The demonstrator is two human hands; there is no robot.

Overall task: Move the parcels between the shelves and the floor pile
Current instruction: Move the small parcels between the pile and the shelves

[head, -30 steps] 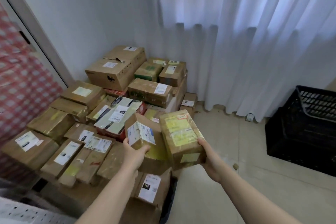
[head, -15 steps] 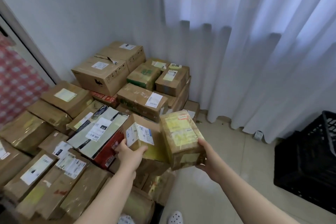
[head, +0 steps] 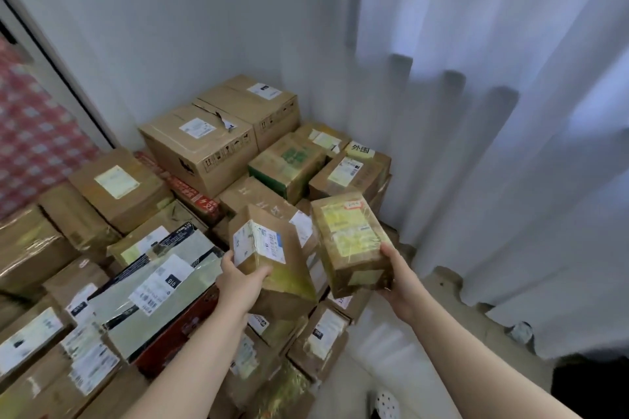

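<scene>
Near the centre of the frame, above the floor pile (head: 143, 248), the left hand (head: 238, 282) grips a white-labelled parcel (head: 269, 255) from below; the right hand (head: 401, 282) grips a yellow-labelled parcel (head: 350, 241), both forearms stretched forward.

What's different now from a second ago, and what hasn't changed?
The view closed in on the pile and swung left, pushing the black crate almost out of sight. Nothing was taken or let go: the left hand still holds the white-label parcel, the right hand the yellow-label parcel.
</scene>
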